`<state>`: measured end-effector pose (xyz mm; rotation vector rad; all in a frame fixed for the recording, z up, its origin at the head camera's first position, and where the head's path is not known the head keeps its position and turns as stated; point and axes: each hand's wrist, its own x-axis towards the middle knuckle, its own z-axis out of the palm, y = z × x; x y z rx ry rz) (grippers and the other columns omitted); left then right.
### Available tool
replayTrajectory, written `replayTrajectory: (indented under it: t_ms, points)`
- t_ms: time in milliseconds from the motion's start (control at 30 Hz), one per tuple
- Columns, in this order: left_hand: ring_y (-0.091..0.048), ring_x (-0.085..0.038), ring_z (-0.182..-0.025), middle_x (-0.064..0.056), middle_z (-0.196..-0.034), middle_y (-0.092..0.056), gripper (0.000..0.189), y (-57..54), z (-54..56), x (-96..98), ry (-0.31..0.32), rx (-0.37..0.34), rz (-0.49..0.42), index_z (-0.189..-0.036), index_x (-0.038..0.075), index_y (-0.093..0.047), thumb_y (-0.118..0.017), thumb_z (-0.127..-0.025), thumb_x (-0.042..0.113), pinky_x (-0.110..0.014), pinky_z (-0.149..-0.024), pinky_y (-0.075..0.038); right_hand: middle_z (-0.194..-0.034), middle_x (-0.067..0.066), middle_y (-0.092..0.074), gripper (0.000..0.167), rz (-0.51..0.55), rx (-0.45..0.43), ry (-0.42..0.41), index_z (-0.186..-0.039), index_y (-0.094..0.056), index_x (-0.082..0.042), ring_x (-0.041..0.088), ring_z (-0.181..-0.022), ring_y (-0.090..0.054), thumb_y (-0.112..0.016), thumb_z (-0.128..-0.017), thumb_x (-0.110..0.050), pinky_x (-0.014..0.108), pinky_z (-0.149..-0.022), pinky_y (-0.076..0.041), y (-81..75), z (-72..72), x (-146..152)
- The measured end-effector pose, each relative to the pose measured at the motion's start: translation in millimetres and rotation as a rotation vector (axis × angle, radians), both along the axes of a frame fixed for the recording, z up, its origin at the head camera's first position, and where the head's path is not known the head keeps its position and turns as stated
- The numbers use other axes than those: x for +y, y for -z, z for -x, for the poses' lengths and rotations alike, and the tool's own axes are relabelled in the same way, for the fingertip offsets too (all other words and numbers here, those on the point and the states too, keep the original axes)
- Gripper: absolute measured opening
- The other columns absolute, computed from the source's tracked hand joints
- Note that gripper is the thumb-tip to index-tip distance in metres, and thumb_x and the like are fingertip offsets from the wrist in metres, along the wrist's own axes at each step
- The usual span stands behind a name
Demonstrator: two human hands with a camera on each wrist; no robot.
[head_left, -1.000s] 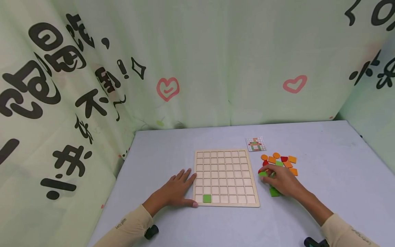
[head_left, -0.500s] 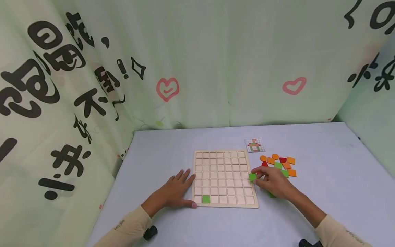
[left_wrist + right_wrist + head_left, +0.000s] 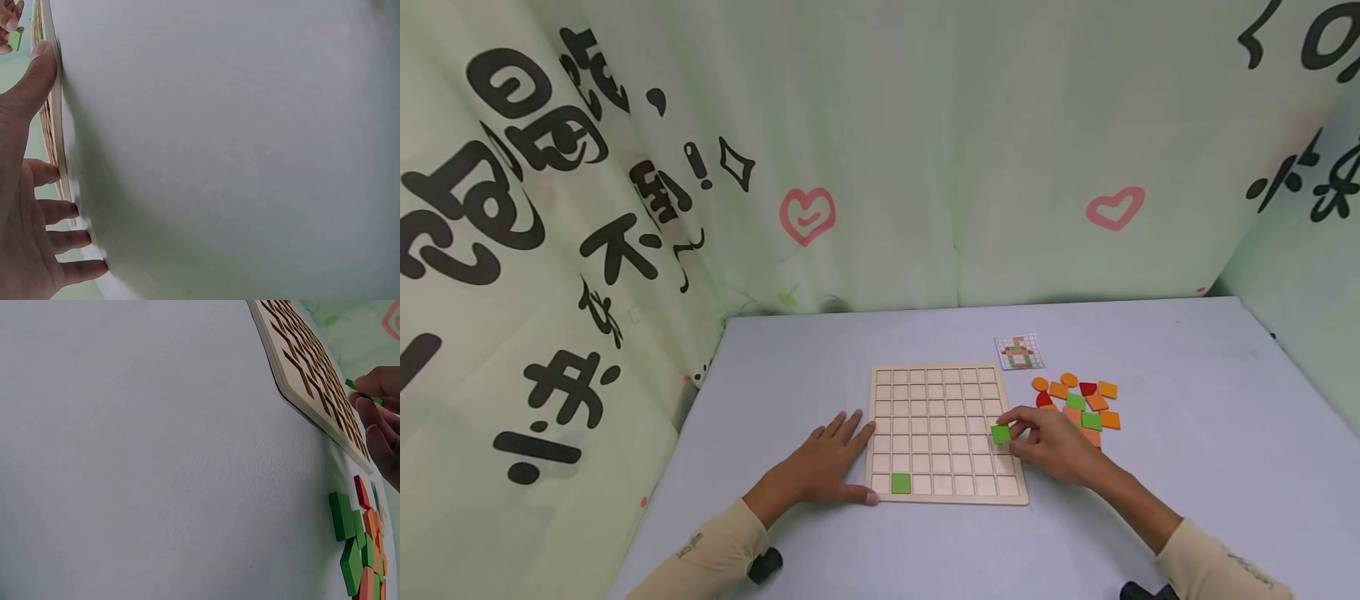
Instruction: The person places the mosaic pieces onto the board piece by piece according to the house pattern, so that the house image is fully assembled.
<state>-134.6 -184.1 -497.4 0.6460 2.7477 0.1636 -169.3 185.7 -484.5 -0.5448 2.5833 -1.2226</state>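
My right hand (image 3: 1052, 446) pinches a green square tile (image 3: 1001, 434) between thumb and fingers, over the right side of a wooden grid board (image 3: 940, 503). In the right wrist view that tile (image 3: 364, 391) is seen nearly edge-on, raised above the board (image 3: 294, 394). With fingers spread, my left hand (image 3: 823, 462) rests at the board's left edge; its thumb and index finger touch the rim, as the left wrist view of the hand (image 3: 25, 206) also shows. Another green square (image 3: 901, 483) lies in a bottom-row cell of the board.
Right of the board lies a pile of loose orange, red and green tiles (image 3: 1092, 421), partly behind my right hand. A small printed pattern card (image 3: 1020, 352) lies beyond the board's far right corner. A curtain (image 3: 955, 167) hangs behind the white table (image 3: 790, 358).
My right hand has come away from the pile, bringing the green square tile leftward over the board. The left hand stays at the board's edge.
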Motion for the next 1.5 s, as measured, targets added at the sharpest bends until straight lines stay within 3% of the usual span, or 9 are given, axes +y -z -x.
replayTrajectory:
  t_ms: [333,1000,1500]
  points:
    - [-0.020,-0.040,-0.153,-0.013,-0.168,-0.019,0.108,3.1,2.2,-0.3,-0.003,0.000,-0.001,-0.161,0.018,-0.024,-0.057,-0.081,0.081,-0.059,-0.115,-0.032,-0.087,0.000,-0.064,0.028,0.020,0.002,-0.032,-0.114,-0.067,-0.006,0.008,-0.056,-0.052,-0.076,-0.087,-0.010,0.021,-0.054,-0.047,1.0,0.6,-13.4]
    - [-0.019,-0.037,-0.154,-0.011,-0.168,-0.018,0.109,2.7,4.4,5.6,-0.016,-0.010,0.039,-0.161,0.019,-0.024,-0.059,-0.079,0.082,-0.057,-0.116,-0.031,-0.092,0.002,-0.064,0.030,0.021,-0.092,-0.056,-0.117,-0.068,-0.006,0.011,-0.058,-0.053,-0.074,-0.088,-0.007,0.022,-0.055,-0.049,7.3,-4.8,-31.7]
    - [-0.019,-0.037,-0.154,-0.011,-0.168,-0.019,0.111,6.2,4.0,0.7,-0.010,0.009,0.048,-0.161,0.019,-0.024,-0.058,-0.078,0.083,-0.057,-0.117,-0.031,-0.089,0.000,-0.065,0.027,0.030,-0.063,-0.102,-0.113,-0.070,-0.007,0.012,-0.065,-0.054,-0.077,-0.086,-0.010,0.021,-0.056,-0.047,7.6,-3.5,-52.5]
